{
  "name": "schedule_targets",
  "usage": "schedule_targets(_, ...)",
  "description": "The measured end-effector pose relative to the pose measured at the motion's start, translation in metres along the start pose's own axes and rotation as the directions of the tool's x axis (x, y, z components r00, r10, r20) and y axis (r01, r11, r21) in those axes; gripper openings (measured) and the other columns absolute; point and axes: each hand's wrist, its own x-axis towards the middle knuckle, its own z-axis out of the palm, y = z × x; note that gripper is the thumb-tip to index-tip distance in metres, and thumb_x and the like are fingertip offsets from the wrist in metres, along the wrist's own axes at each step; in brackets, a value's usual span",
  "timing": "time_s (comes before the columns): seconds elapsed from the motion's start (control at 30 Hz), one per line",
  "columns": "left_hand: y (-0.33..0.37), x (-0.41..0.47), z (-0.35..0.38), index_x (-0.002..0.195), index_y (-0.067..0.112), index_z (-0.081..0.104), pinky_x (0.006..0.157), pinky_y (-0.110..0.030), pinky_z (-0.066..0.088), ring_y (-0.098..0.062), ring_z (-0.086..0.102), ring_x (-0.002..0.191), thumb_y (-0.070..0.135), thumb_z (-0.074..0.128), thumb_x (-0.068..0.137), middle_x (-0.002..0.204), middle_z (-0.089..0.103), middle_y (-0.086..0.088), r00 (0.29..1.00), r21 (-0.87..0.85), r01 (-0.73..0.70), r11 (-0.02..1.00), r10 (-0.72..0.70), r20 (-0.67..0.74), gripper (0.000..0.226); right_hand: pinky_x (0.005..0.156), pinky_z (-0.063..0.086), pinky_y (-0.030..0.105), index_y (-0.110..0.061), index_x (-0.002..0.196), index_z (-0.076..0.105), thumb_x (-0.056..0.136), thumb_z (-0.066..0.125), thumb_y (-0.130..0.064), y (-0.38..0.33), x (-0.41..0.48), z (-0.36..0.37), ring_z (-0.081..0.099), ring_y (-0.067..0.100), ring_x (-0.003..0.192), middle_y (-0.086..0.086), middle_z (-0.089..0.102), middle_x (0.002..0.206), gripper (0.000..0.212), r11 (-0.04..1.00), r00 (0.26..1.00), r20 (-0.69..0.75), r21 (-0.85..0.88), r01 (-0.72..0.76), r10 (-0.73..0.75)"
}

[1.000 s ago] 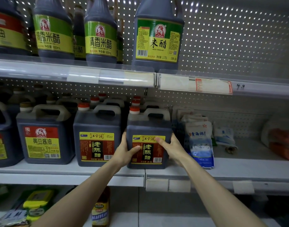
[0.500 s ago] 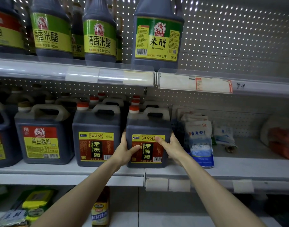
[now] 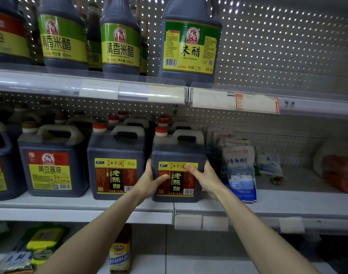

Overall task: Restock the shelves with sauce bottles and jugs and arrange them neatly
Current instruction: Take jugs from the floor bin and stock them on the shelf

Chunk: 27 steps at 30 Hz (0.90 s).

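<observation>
A dark vinegar jug (image 3: pixel 178 153) with a red cap and a yellow-and-red label stands on the middle shelf (image 3: pixel 82 202). My left hand (image 3: pixel 152 179) grips its left side, thumb across the label. My right hand (image 3: pixel 203 177) grips its right side, thumb on the label's top edge. A matching vinegar jug (image 3: pixel 115 163) stands just to its left, and more red-capped jugs line up behind both. A soy sauce jug (image 3: pixel 50 163) with a red-and-yellow label stands further left.
Bags of salt (image 3: pixel 240 173) lean right beside the held jug, with more bags and a red packet (image 3: pixel 339 175) further right. The upper shelf carries rice vinegar bottles (image 3: pixel 119 42) and a rice vinegar jug (image 3: pixel 190 42). Below stands a small sauce bottle (image 3: pixel 120 252).
None of the jugs has visibly moved. Both hands keep the same hold on the jug's sides.
</observation>
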Motion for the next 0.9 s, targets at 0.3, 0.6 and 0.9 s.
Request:
schedule_targets(0.3, 0.0011, -0.0030, 0.0005, 0.151, 0.026, 0.010, 0.105, -0.051, 0.042, -0.026, 0.049, 0.127, 0.013, 0.059, 0.092, 0.138, 0.048, -0.007, 1.000, 0.003, 0.004, 1.000, -0.004, -0.005, 0.077, 0.104, 0.044, 0.054, -0.023, 0.148, 0.027, 0.060, 0.069, -0.064, -0.0032, -0.0026, 0.0008, 0.052, 0.025, 0.127, 0.004, 0.052, 0.141, 0.105, 1.000, 1.000, -0.002, -0.002, -0.014, 0.014)
schedule_targets(0.6, 0.0037, -0.0044, 0.0008, 0.151, 0.026, 0.008, 0.105, -0.050, 0.042, -0.026, 0.048, 0.128, 0.012, 0.059, 0.092, 0.140, 0.047, -0.007, 1.000, 0.009, 0.002, 1.000, -0.002, -0.009, 0.079, 0.104, 0.044, 0.053, -0.023, 0.149, 0.026, 0.061, 0.068, -0.063, -0.0044, -0.0033, 0.0009, 0.051, 0.025, 0.128, 0.005, 0.051, 0.142, 0.106, 1.000, 1.000, -0.009, -0.011, -0.008, 0.008)
schedule_targets(0.9, 0.0043, -0.0057, 0.0004, 0.151, 0.025, 0.009, 0.105, -0.050, 0.042, -0.027, 0.048, 0.128, 0.013, 0.060, 0.092, 0.140, 0.047, -0.008, 1.000, 0.017, 0.013, 1.000, -0.013, -0.013, 0.079, 0.105, 0.043, 0.053, -0.024, 0.150, 0.023, 0.061, 0.069, -0.064, -0.0025, -0.0023, -0.0004, 0.049, 0.025, 0.130, 0.005, 0.049, 0.144, 0.108, 0.999, 1.000, -0.002, -0.026, -0.022, 0.022)
